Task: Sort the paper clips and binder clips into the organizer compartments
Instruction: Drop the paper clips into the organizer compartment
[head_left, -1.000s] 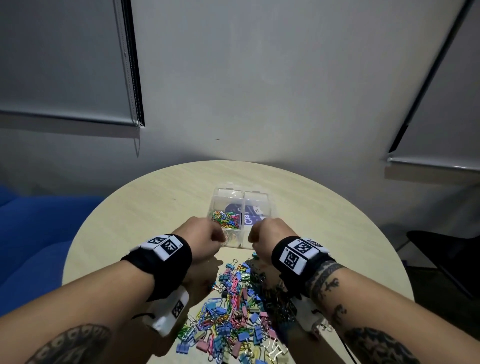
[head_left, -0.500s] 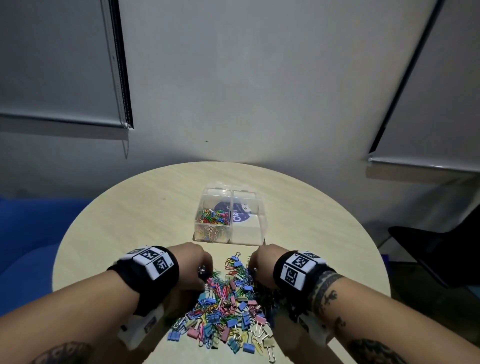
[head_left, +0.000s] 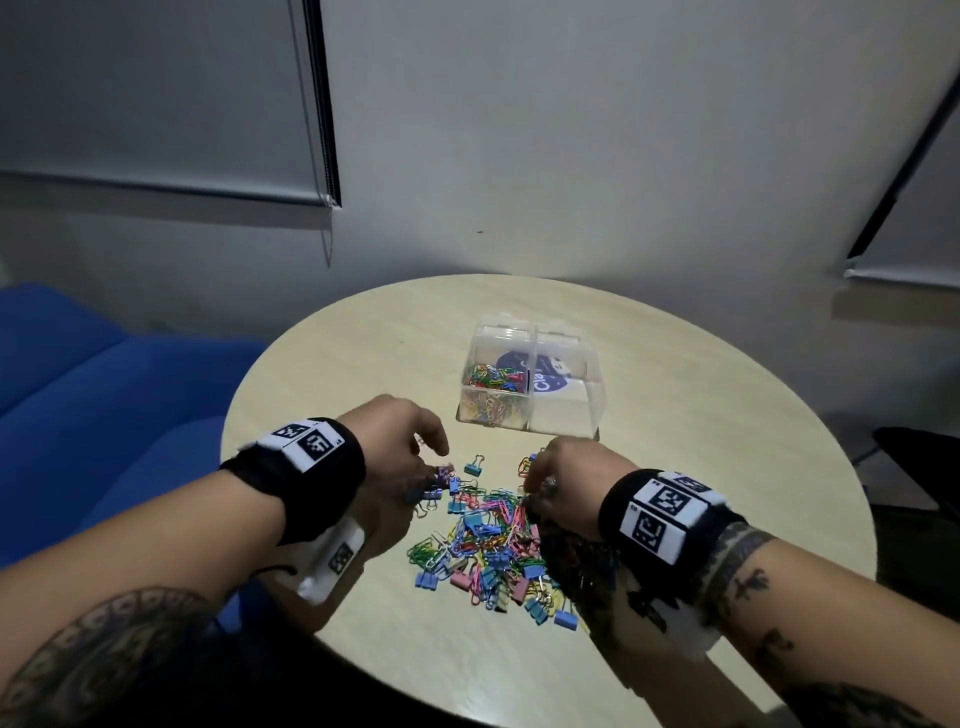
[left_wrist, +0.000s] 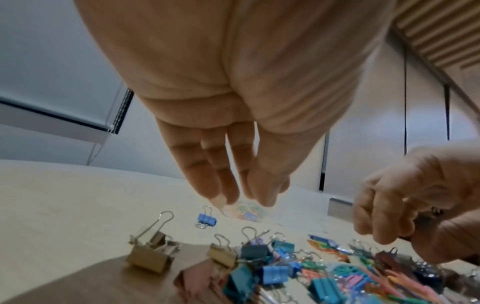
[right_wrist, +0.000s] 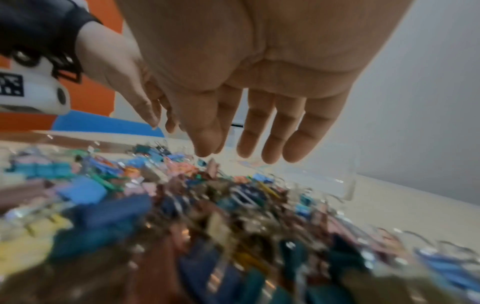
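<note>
Colourful paper clips and binder clips (head_left: 488, 540) are lying heaped between both hands. Left hand (head_left: 400, 447) and right hand (head_left: 566, 483) are hovering with fingers loose, holding nothing; the organizer (head_left: 584, 415) is sitting just beyond, nearer the right.

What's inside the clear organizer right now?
The organizer holds coloured paper clips in its left compartments. The right compartments show only a label; anything beneath it is hidden.

Dim room, light pooled on the wall; right wrist view blurred, edges bowed.
</note>
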